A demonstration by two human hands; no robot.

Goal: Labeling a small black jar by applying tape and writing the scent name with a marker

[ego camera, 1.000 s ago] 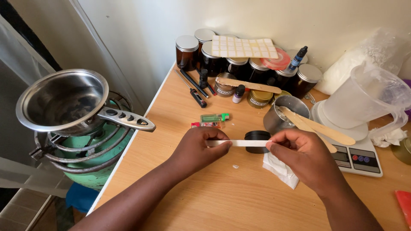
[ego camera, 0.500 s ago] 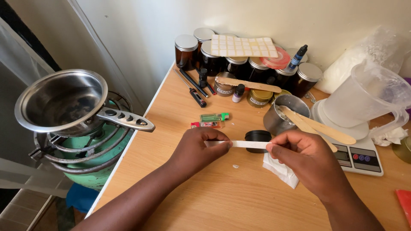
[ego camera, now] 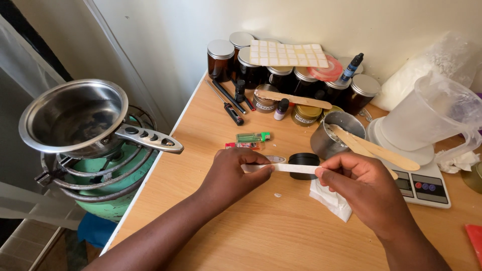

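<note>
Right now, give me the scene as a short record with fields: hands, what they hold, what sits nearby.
left hand: pinches the left end of a white strip
right hand: pinches the strip's right end
strip: held level just above the wooden table
behind strip: small black tin
under right hand: white tissue
right side: scale bearing a plastic jug
near jug: metal cup with wooden sticks
back wall: amber jars
left of table: steel pan on a green gas burner
</note>
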